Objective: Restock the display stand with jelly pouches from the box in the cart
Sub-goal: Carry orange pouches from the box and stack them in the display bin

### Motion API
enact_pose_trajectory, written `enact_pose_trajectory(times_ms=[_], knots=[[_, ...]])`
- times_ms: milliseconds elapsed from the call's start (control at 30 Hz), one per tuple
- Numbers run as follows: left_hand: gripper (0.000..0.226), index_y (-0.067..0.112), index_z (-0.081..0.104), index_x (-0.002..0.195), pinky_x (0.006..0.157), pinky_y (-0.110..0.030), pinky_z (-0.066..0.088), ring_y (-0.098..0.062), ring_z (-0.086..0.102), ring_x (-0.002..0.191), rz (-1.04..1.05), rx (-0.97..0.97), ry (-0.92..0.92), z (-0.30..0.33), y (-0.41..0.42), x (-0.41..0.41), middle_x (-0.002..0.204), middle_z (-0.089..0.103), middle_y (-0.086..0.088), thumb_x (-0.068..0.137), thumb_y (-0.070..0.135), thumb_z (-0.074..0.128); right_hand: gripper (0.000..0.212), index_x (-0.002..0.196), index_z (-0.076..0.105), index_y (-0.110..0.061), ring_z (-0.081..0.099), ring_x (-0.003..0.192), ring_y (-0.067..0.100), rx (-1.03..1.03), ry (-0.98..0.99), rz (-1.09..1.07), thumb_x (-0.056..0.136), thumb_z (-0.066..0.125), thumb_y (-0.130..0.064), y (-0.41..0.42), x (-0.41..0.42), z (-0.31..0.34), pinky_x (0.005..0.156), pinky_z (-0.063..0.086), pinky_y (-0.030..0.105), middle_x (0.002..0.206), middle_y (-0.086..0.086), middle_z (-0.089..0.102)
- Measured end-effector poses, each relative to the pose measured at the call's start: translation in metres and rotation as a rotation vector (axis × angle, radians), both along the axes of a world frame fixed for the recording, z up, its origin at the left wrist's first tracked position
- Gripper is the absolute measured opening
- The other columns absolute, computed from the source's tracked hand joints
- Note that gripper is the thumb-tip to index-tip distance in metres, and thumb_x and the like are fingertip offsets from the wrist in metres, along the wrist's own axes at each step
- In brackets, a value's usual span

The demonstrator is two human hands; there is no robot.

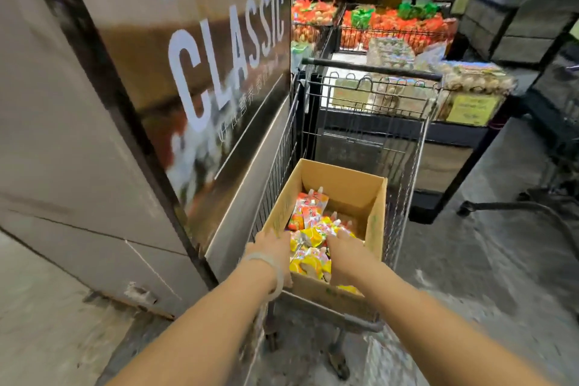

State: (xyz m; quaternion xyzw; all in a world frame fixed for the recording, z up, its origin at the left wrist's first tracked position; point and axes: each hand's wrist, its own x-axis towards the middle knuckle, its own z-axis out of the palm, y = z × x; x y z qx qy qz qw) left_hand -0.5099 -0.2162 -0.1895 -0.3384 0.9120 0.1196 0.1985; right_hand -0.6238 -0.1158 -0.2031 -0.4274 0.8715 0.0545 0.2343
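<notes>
Both hands are reaching into the cardboard box (341, 194), which serves as the reference point here. The left hand (272, 243) is lying at the box's near-left corner, fingers extended over the pouches; whether it is gripping one cannot be told. The right hand (343, 244) is pressing down among the jelly pouches (308, 247), its fingertips buried, so its grip likewise cannot be told. The pouches, yellow and orange, are lying loose in the near half of the box, the far half showing bare cardboard. The box is sitting in the wire cart (369, 135). Just left of the box a tall panel lettered CLASSIC (225, 50) is standing; well beyond the box, produce bins (391, 25) are showing. No display stand is identifiable, so restocking progress is judged incomplete: pouches are remaining to be moved.
</notes>
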Motion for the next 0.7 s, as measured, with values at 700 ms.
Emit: enact_pose_trajectory(times_ms=[700], knots=[[0.084,0.018,0.02,0.149,0.113,-0.039,0.031,-0.029,0.018,0.144,-0.093,0.245,-0.271,-0.229,-0.131,-0.222,0.157,0.011,-0.011,0.083,0.038,0.067,0.061,0.144,0.023,-0.008,0.037,0.133,0.031,0.134,-0.357,-0.363,0.089,0.051,-0.008,-0.086,-0.183,-0.232,0.102,0.039,0.038,0.144,0.013,0.033]])
